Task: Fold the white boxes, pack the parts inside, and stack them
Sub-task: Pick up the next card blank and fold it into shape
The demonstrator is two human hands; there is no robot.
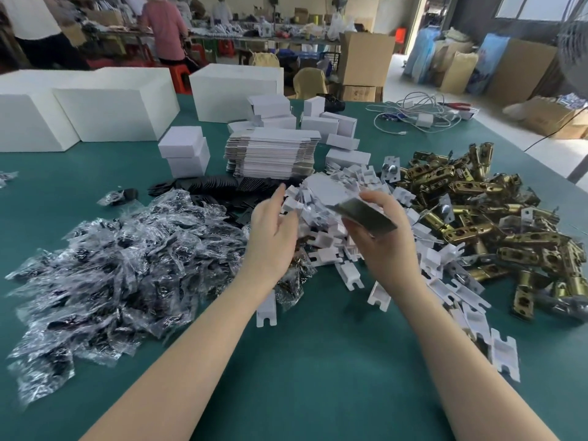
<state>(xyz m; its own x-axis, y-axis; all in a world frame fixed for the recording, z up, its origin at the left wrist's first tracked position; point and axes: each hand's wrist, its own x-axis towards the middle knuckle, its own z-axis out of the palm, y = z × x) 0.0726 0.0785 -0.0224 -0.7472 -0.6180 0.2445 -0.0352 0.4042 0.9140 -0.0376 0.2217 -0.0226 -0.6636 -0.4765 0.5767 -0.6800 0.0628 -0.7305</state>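
Right hand [386, 246] fingers clamp flat box blank [343, 198]; left hand [273, 230] fingers apart beside it.

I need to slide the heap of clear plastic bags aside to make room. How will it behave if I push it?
The heap of clear plastic bags will probably shift unevenly rather than as one mass, since the bags lie loose and overlapping. The crinkled, glossy film looks slippery, so top bags may slide off. Each holds small dark parts, so they are likely light but not weightless.

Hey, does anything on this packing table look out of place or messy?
One bagged part lies apart from the bag pile, and a few white inserts have strayed toward the near right edge. A cable tangle sits at the far end. Nothing looks damaged.
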